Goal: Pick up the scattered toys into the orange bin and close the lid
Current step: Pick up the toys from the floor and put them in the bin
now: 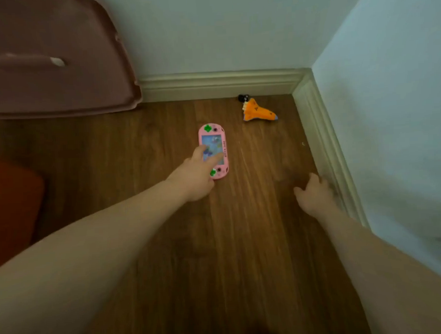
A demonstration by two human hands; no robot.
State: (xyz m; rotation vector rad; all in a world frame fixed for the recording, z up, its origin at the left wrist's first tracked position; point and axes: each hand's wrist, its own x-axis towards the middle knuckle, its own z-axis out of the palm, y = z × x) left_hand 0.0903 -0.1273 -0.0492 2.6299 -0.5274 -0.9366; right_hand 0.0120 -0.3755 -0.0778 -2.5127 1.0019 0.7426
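two bare forearms fill the lower part of the frame, reaching forward over a brown wooden floor (pixel 255 241). the left hand (pixel 193 177) sits a little left of the frame's centre, its fingers (pixel 198 152) spread apart and laid over the near half of a pink handheld game toy (pixel 214 142); the fingertips touch the toy's screen, but nothing is gripped and the toy lies flat on the boards. the toy is long and rounded, with a pale blue screen and green buttons at both ends, one of them partly hidden under the hand.

the right hand (pixel 314 194) is at the right of centre, held low close to the floor and just beside the skirting board (pixel 322 139) that runs up the right side. its fingers are loosely curled, the thumb sticking out to the left, and it holds nothing; whether it touches the floor i cannot tell.

higher up, in the upper right of the floor area near the corner of the room, lies an orange space shuttle toy (pixel 258 112) with its nose pointing right. a small black object (pixel 243 98) rests just behind it against the baseboard, too small to identify.

at the upper left a large dusky pink plastic panel (pixel 58 73) leans out over the floor. at the left edge, midway down, a dark orange rounded shape (pixel 11 203) shows, cut off by the frame. pale walls (pixel 388 96) meet in the corner at upper right.
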